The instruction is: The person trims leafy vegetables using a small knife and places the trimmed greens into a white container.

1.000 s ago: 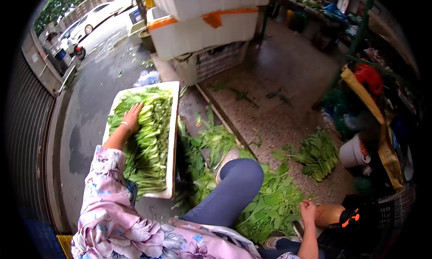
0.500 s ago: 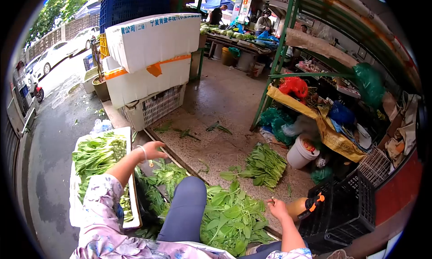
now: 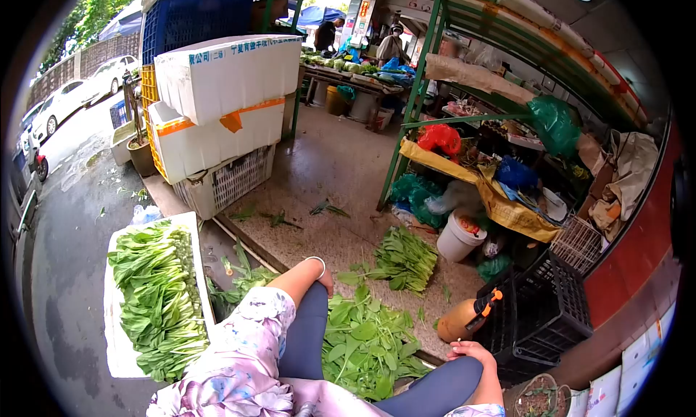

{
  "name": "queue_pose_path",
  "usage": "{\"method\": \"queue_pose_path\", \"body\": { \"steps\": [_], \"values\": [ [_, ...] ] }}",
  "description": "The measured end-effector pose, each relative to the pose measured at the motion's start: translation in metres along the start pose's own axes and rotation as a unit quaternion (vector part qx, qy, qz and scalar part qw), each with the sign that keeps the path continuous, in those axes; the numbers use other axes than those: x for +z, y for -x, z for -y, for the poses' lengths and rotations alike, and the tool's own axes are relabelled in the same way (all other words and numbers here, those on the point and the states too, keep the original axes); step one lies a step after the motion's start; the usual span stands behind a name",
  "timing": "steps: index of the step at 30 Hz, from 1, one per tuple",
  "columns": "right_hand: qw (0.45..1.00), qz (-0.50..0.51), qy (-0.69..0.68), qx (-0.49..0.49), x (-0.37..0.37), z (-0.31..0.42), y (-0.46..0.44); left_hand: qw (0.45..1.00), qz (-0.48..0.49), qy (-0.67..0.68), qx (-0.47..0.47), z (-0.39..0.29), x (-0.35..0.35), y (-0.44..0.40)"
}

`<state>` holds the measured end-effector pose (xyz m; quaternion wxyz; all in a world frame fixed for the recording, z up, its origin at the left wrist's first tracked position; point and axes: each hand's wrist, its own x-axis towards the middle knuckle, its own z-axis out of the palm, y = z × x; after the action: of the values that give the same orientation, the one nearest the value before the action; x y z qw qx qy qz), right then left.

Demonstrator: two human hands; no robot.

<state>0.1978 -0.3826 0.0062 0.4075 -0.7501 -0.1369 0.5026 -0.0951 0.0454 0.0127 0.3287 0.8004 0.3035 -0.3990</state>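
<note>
My left hand (image 3: 327, 280), with a pale bracelet at the wrist, is beside my bent left knee, its fingers hidden. Over my other knee lies my right hand (image 3: 471, 350), fingers curled together; whatever they hold, if anything, is too small to name. Long green leafy stalks (image 3: 159, 297) lie in rows in a white foam box (image 3: 119, 348) on the left. Between my legs are loose leaves (image 3: 366, 344), with a leafy bundle (image 3: 406, 259) beyond them on the floor. An orange-brown spray bottle (image 3: 458, 321) stands just behind my right hand.
White foam boxes (image 3: 228, 80) are stacked at the back left. A white bucket (image 3: 460, 236) stands before a cluttered green-framed shelf (image 3: 482, 117). Black crates (image 3: 551, 308) sit at the right, near a potted plant (image 3: 540, 399). Two people are by a vegetable table in the background.
My left hand has left the stalks in the foam box and moved right to my knee. My right hand has come onto my right knee. The view has tilted up and turned right.
</note>
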Motion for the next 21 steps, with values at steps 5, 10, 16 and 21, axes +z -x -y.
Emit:
{"method": "queue_pose_path", "body": {
  "steps": [5, 10, 16, 21],
  "values": [
    [0.997, 0.044, 0.052, 0.03, -0.002, 0.004, 0.007, 0.999, 0.022, -0.049, -0.001, -0.017, 0.016, -0.002],
    [0.991, -0.011, 0.127, -0.027, -0.009, 0.007, 0.022, 0.972, -0.203, -0.115, -0.03, -0.027, 0.037, 0.072],
    [0.982, -0.05, 0.169, -0.064, -0.017, -0.001, 0.048, 0.936, -0.342, -0.081, -0.028, 0.002, 0.061, 0.098],
    [0.98, -0.07, 0.162, -0.095, -0.022, -0.009, 0.069, 0.907, -0.413, -0.08, -0.033, 0.014, 0.082, 0.12]
  ]
}}
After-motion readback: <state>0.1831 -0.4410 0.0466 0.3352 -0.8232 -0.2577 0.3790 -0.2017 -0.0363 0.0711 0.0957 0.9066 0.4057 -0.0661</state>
